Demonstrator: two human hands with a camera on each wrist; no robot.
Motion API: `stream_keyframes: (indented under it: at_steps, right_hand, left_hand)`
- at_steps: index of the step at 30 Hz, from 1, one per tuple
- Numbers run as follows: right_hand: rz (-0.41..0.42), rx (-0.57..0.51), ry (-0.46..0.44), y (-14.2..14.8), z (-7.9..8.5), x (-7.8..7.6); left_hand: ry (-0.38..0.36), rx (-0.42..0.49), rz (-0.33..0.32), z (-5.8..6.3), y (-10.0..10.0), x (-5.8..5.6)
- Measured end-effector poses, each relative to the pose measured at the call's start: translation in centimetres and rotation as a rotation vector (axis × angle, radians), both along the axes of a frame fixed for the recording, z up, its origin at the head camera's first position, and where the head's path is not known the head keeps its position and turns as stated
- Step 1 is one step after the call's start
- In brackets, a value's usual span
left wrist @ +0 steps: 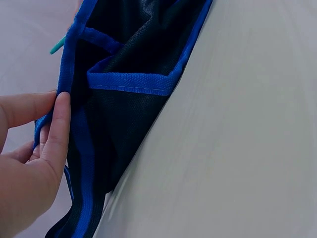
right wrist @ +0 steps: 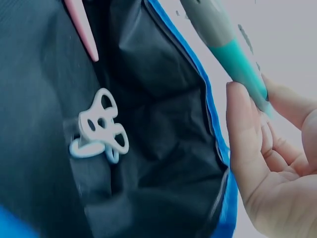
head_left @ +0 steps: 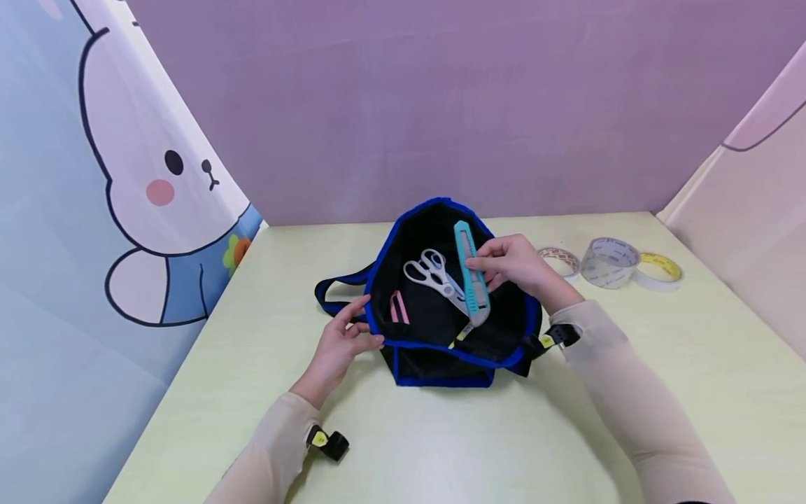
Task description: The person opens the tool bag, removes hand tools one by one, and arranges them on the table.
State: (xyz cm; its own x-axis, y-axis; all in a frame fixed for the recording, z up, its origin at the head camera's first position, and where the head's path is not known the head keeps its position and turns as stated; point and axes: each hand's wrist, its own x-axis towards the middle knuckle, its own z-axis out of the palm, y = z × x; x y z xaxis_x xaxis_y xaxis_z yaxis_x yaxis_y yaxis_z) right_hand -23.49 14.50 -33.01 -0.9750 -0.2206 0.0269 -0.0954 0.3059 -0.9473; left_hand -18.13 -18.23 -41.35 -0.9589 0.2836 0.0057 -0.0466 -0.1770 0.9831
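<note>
A black fabric bag (head_left: 428, 362) with blue trim stands on the table, its mouth tilted toward me. My left hand (head_left: 340, 350) pinches the blue edge (left wrist: 67, 74) on the bag's left side between thumb and fingers. Over the opening, my right hand (head_left: 510, 264) holds a teal and grey utility knife (head_left: 471, 273) by its side, tilted slightly; the right wrist view shows the knife (right wrist: 237, 64) between thumb and fingers. Inside the bag lie white-handled scissors (head_left: 446, 285), a pink object (head_left: 395, 308) of unclear kind, and a small yellow piece (head_left: 462, 334).
Three tape rolls lie right of the bag: one with red print (head_left: 560, 260), a wide clear one (head_left: 609, 262), and one with a yellow core (head_left: 658, 271). A strap (head_left: 330, 285) loops out on the bag's left. Behind the table (head_left: 283, 280) hangs a purple cloth (head_left: 403, 112).
</note>
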Motion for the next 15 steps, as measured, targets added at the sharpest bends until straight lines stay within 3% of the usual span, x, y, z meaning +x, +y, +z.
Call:
stream_keyframes:
  at_steps: [15]
  right_hand:
    - [-0.099,0.049,-0.037,6.6,-0.3,1.8]
  left_hand:
    - [0.006,-0.006,0.003,0.0,0.0,0.1]
